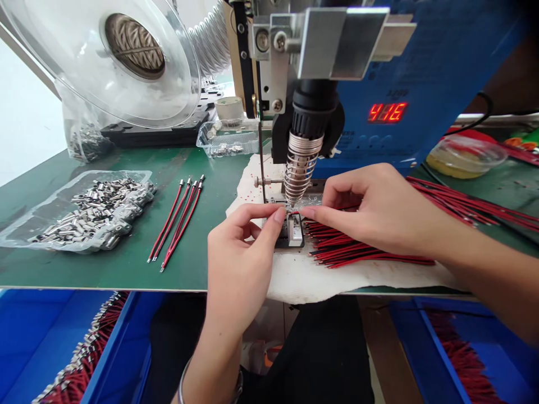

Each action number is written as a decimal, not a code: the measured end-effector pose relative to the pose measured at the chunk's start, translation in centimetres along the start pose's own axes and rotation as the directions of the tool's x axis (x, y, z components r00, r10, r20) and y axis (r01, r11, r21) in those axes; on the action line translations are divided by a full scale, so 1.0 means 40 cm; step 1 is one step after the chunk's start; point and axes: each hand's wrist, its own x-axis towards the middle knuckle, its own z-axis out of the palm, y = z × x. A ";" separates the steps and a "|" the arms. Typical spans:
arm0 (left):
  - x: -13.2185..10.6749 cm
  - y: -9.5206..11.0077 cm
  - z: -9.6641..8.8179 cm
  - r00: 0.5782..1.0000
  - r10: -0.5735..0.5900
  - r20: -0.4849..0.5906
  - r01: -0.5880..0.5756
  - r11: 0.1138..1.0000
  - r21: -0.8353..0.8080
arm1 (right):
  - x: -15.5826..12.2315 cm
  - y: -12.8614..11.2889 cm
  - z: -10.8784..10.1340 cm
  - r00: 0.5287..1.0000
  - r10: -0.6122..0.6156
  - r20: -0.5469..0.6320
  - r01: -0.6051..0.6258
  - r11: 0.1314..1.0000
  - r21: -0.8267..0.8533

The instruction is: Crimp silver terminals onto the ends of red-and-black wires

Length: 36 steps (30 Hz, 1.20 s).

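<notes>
Reading the clock from where the fingertips meet near the middle of the view, the left hand [240, 252] comes in from seven o'clock, its thumb and forefinger pinched narrow beside a small metal block [295, 231]; whatever may be between those fingertips is too small to tell. The right hand [370, 207], at three o'clock, holds a thin red wire [298, 212] between thumb and forefinger, the wire's end at the block, just under the tip of a soldering iron [302, 163] hanging at twelve o'clock. A bundle of red and black wires [357, 255] lies at four o'clock, beneath the right hand, on a pale cloth [290, 280] spread over the green table [126, 272]. At two o'clock, a blue box [425, 73] shows 416 in red digits. At nine o'clock, a few wires with metal ends [181, 224] lie near a clear tray [29, 224] heaped with small metal parts [109, 205]. A clear round hood [71, 45] stands at ten o'clock. Below the table, blue bins [29, 331] at eight and four o'clock contain more red wires.
</notes>
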 end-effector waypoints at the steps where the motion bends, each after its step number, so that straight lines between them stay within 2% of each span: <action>1: 0.000 0.000 0.000 1.000 0.000 0.000 0.000 1.000 0.001 | 0.000 -0.001 0.000 1.000 -0.003 -0.003 0.003 1.000 -0.006; 15: 0.001 0.000 0.000 1.000 -0.004 0.003 0.004 1.000 0.004 | -0.006 -0.005 0.000 1.000 -0.010 -0.023 0.009 1.000 -0.009; 19: -0.001 0.001 0.001 1.000 -0.015 0.001 0.015 1.000 -0.019 | -0.004 -0.001 0.001 0.995 -0.086 -0.056 0.085 0.996 -0.019; 27: -0.003 0.003 -0.001 1.000 -0.019 0.005 0.019 1.000 -0.001 | 0.005 0.008 0.001 0.972 -0.234 -0.009 0.234 0.971 0.040; 36: -0.003 0.005 0.000 1.000 -0.014 -0.001 0.014 1.000 0.017 | 0.006 -0.002 0.008 0.980 -0.198 -0.010 0.198 0.978 0.068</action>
